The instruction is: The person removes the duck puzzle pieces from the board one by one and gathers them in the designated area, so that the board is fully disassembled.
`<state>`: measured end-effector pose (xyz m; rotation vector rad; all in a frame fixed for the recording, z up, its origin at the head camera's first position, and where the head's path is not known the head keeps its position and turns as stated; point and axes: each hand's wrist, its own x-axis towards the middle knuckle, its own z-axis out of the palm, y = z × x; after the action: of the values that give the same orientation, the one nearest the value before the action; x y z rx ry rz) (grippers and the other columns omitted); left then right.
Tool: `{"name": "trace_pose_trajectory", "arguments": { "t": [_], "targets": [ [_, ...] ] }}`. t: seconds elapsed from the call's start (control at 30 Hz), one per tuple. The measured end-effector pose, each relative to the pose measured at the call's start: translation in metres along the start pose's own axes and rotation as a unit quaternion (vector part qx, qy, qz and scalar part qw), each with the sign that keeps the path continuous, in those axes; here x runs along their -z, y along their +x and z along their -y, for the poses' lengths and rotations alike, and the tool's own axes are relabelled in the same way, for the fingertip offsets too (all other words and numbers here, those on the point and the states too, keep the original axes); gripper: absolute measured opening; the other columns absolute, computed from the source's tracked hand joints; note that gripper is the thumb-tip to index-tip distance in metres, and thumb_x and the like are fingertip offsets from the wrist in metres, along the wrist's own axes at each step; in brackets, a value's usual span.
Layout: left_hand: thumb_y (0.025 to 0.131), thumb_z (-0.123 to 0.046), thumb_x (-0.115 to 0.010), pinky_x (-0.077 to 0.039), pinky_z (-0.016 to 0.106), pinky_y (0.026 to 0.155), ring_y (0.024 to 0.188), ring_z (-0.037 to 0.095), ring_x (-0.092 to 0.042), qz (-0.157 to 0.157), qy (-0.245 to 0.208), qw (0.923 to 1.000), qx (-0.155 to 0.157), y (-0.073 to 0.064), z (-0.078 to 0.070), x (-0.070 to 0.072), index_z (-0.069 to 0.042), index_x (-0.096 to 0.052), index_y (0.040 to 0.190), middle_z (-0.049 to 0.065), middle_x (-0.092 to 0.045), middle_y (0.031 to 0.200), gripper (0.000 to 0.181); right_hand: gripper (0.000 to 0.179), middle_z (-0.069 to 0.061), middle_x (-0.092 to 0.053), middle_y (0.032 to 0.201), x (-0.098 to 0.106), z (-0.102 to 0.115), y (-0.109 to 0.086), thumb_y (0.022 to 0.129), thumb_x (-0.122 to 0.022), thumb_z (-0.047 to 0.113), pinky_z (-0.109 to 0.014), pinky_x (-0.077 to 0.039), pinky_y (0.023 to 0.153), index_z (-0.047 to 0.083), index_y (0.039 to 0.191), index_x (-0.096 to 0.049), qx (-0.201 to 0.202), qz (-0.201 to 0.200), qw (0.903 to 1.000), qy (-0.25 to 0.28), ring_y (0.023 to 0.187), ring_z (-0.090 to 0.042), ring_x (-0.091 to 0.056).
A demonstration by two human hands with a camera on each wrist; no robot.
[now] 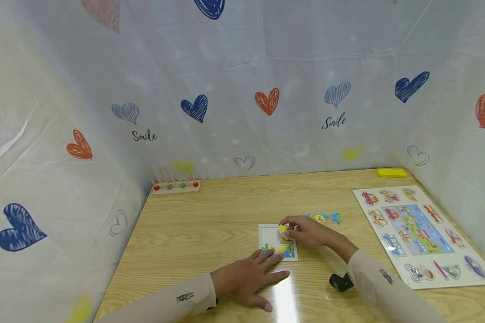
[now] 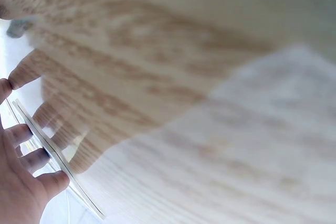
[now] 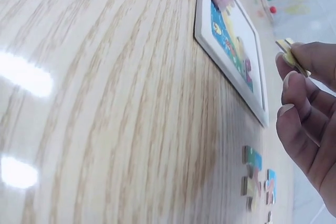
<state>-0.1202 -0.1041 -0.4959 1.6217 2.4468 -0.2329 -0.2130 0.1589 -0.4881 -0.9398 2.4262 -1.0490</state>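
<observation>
My right hand (image 1: 307, 231) pinches a small yellow jigsaw piece (image 3: 292, 57) between thumb and fingertips, held just over the right side of a white-framed puzzle tray (image 1: 260, 235). Along the tray's near and right edges lie fitted pieces (image 3: 227, 38) in blue, yellow and green; the rest of its bed shows white. With fingers spread, my left hand (image 1: 252, 278) rests at the tray's near edge, its fingertips on the frame and lower pieces. Loose jigsaw pieces (image 1: 327, 218) lie on the wooden table behind my right hand.
A large vehicle picture board (image 1: 376, 224) lies at the right. At the back left stands a peg rack (image 1: 177, 188) with red and green beads. A yellow block (image 1: 391, 173) sits at the back right corner, and a black object (image 1: 341, 282) is near my right sleeve.
</observation>
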Motion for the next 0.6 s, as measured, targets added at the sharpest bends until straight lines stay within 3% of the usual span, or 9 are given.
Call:
{"name": "trace_pose_trajectory", "arguments": {
  "t": [0.13,0.43,0.6],
  "targets": [
    [0.096,-0.075,-0.03,-0.028,0.048,0.121,0.155,0.035,-0.017,-0.003,0.006,1.0,0.0,0.0,0.0,-0.001,-0.029,-0.012,0.163,0.011,-0.012,0.169,0.083,0.026,-0.003,-0.065,0.091,0.0,-0.003,-0.005,0.102,-0.06,0.016,-0.026,-0.05,0.07,0.004,0.125,-0.06,-0.005,-0.004,0.9997,0.022,0.076,-0.012,-0.061],
    [0.096,-0.075,-0.03,-0.028,0.049,0.121,0.155,0.036,-0.016,-0.002,0.008,1.0,0.0,0.0,-0.001,0.0,-0.028,-0.012,0.163,0.012,-0.012,0.169,0.084,0.022,-0.002,-0.067,0.089,0.004,-0.009,-0.014,0.1,-0.062,0.014,-0.025,-0.05,0.065,0.006,0.121,-0.061,0.009,-0.032,0.9993,0.017,0.07,-0.008,-0.061],
    [0.096,-0.075,-0.029,-0.027,0.049,0.122,0.155,0.036,-0.014,0.008,0.0,1.0,0.003,0.001,-0.001,0.002,-0.029,-0.01,0.163,0.012,-0.009,0.17,0.084,0.023,-0.002,-0.065,0.089,0.005,-0.014,-0.017,0.099,-0.064,0.015,-0.024,-0.048,0.064,0.007,0.121,-0.062,-0.004,-0.046,0.9988,0.014,0.067,-0.007,-0.057]
  ]
}}
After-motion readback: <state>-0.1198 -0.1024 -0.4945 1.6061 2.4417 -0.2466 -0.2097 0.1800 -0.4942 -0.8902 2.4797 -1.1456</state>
